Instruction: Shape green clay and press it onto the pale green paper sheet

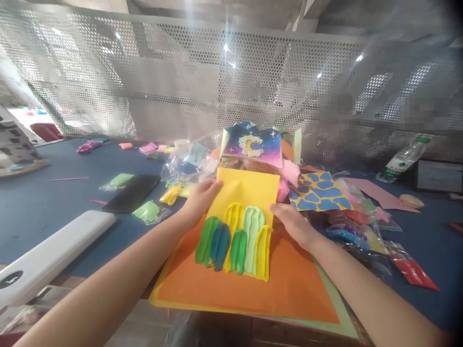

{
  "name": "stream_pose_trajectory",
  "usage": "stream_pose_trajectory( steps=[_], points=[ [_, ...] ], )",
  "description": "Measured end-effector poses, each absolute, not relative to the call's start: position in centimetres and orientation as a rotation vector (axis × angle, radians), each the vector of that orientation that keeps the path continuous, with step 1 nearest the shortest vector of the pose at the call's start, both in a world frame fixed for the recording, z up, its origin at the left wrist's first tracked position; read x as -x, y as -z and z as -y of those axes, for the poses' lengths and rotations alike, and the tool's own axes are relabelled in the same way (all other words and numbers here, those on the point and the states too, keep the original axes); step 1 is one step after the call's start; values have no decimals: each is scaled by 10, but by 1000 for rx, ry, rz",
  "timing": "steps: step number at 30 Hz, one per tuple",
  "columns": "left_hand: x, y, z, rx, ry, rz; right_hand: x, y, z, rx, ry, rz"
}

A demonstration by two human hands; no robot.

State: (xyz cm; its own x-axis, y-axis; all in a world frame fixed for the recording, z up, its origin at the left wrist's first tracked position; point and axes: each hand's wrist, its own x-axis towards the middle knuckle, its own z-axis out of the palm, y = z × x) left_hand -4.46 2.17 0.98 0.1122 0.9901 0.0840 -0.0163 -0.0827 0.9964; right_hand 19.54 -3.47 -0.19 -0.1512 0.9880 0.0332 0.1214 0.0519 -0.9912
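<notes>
A yellow sheet of paper with several ridged clay shapes on its lower half is held by its two sides. Dark green, blue, yellow and pale green shapes stand side by side, like rounded cacti. My left hand is closed on the left edge, thumb on the front. On the right edge, my right hand pinches the paper; its other fingers are partly hidden behind. Beneath lies an orange sheet on top of other coloured sheets.
Bags of soft clay and a black flat object lie leftward on the blue table, with a white long device nearer. A moon picture, a blue-patterned yellow sheet and a bottle are farther off. Perforated metal panels stand behind.
</notes>
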Motion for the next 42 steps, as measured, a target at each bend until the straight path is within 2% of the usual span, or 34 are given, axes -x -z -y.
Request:
stream_pose_trajectory(
  steps=[5, 10, 23, 35, 42],
  points=[
    [43, -19, -6, -1082, -843, -919, -191, 2, 36, 1251, -1311, 1184],
    [45, -20, 2, -1121, -569, -850, -193, -6, 34, 1146, -1307, 965],
    [41, -16, -4, -1041, -817, -930, -197, -2, 32, 1132, -1254, 1117],
    [43, -15, -5, -1264, -693, -895, -196, -5, 35, 1187, -1240, 1248],
    [42, -16, -6, -1300, -775, -937, -197, 2, 33, 1203, -1216, 1329]
  ],
)
